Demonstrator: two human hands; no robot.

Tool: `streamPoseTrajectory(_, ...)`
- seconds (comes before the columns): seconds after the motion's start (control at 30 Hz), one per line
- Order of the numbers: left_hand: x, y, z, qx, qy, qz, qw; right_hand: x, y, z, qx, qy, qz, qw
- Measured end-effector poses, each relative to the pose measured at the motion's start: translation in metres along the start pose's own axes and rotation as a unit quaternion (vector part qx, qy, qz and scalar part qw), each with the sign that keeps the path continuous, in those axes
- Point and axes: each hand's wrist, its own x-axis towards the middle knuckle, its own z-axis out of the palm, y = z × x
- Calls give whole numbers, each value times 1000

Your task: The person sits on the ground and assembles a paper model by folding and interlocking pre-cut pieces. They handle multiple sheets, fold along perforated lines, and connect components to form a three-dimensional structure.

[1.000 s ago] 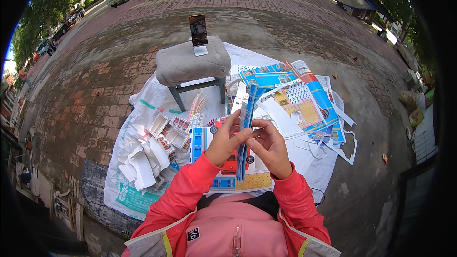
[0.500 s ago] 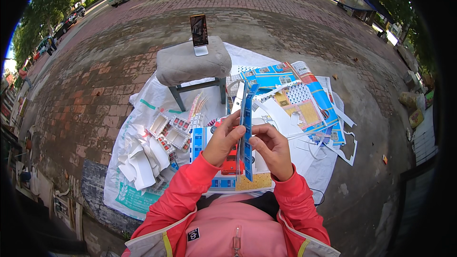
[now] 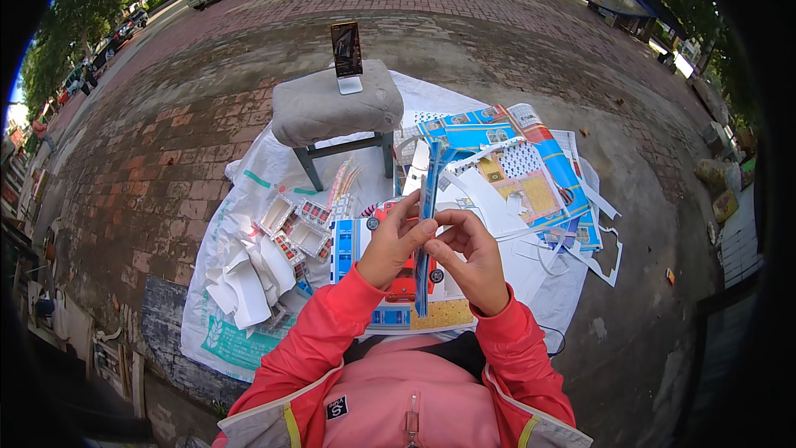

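Observation:
A long blue printed cardboard strip stands on edge between my hands, seen almost edge-on. My left hand pinches it from the left, thumb toward its middle. From the other side my right hand closes on the same strip, fingertips and thumb at its edge. Under my hands lies a red toy car with black wheels, partly hidden by the strip and fingers. It rests on a printed cardboard sheet with blue windows and a tan patch.
Printed blue card sheets and white offcuts lie to the right. Small box-like paper pieces and white scraps lie left on a white sack. Beyond, a grey padded stool bears a phone on a stand.
The blue strip has turned more edge-on, its faces pressed closer together. My right hand has moved slightly left, its fingertips nearer my left thumb. More of the red car shows.

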Motion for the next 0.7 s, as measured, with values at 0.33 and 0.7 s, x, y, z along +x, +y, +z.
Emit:
streamPoseTrajectory(0.33, 0, -2, -1, -17, -10, -6, 1000, 0, 3, -3, 29, -9, 11, 999)
streamPoseTrajectory(0.7, 0, -5, -1, 13, -6, 3, 1000, -2, 5, -3, 34, 12, 18, 999)
